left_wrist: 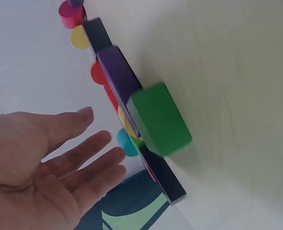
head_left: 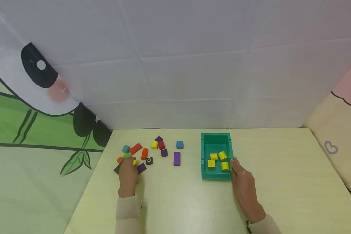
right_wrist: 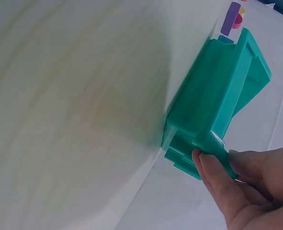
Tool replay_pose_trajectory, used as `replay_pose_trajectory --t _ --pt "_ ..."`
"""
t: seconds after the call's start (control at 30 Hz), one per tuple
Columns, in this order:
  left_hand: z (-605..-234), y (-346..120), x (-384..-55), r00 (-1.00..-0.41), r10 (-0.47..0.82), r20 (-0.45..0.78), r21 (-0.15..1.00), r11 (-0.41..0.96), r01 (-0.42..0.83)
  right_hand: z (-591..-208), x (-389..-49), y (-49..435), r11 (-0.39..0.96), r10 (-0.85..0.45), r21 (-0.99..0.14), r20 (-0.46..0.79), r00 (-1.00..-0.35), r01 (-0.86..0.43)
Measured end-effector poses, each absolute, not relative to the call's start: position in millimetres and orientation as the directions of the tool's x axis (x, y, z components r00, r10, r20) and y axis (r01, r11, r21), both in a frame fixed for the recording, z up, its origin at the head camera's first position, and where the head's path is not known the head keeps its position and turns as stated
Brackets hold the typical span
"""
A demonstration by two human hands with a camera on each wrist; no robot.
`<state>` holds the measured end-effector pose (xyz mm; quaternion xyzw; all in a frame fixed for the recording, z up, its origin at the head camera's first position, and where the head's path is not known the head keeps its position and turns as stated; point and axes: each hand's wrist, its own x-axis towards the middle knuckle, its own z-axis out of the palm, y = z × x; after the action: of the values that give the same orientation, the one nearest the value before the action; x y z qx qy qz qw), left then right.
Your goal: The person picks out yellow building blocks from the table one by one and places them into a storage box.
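My left hand [head_left: 128, 174] is over the left cluster of toy blocks, and in the left wrist view its fingers are spread loosely with nothing between them. Beside it in the head view are a yellow block [head_left: 135, 162], a light green block [head_left: 127, 155] and a dark purple block [head_left: 141, 168]. The left wrist view shows a green block [left_wrist: 163, 122] close by. With thumb and fingers my right hand [head_left: 245, 185] pinches the right rim of a teal box [right_wrist: 218, 100]. Inside the box lie several yellow blocks, among them a yellow cylinder [head_left: 225, 166] and a square-faced one [head_left: 211, 164].
Around the left hand are a red block [head_left: 135, 148], an orange-red cylinder [head_left: 144, 153] and a black block with a white ring [head_left: 149, 161]. A blue cube [head_left: 179, 145] and a purple block [head_left: 176, 159] lie between cluster and box. A white curtain [head_left: 175, 113] borders the table's far edge.
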<state>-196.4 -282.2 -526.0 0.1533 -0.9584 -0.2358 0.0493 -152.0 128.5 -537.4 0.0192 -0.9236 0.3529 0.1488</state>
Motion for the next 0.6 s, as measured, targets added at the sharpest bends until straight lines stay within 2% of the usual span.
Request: replay_pose_trajectory --t 0.4,0.6 --pt "-528 -291 -202 -0.946 -0.310 -0.095 0.436 0.842 -0.319 -536 -150 128 0.749 0.073 -0.651 0.271 -0.960 -0.126" --pt "-532 -295 -205 -0.948 -0.303 -0.102 0.430 0.845 -0.317 -536 -151 128 0.751 0.069 -0.646 0.288 -0.955 -0.141"
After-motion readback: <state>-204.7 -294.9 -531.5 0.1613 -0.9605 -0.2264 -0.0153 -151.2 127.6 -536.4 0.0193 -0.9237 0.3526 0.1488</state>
